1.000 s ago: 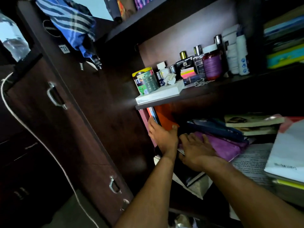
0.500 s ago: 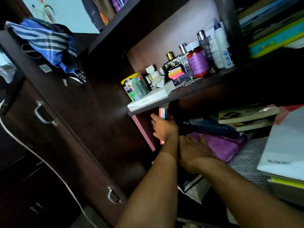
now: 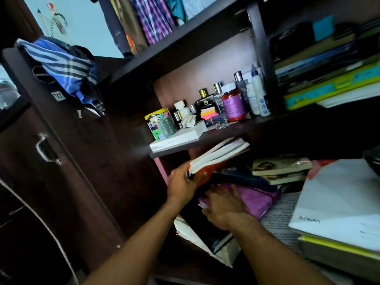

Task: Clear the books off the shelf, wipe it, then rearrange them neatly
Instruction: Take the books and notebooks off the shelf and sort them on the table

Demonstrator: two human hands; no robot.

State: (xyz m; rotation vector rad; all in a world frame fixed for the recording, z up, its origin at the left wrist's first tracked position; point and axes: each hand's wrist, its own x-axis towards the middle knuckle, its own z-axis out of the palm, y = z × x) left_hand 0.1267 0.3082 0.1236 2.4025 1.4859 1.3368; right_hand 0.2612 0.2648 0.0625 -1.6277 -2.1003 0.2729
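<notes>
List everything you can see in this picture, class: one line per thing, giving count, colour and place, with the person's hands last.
orange-covered book: one, orange cover, white pages, tilted out from under the toiletry shelf.
purple bundle: one, purple, lower shelf.
stacked books: two at least, pale covers, right of the orange book.
white bag: one, white, lower right.
round tin: one, green and yellow, toiletry shelf, left end.
bottles and jars: several, black, red, purple and white, toiletry shelf.
striped cloth: one, blue and white, draped over the wardrobe door.
left hand: one, grips the orange book's lower end.
right hand: one, fingers spread on the purple bundle.
</notes>
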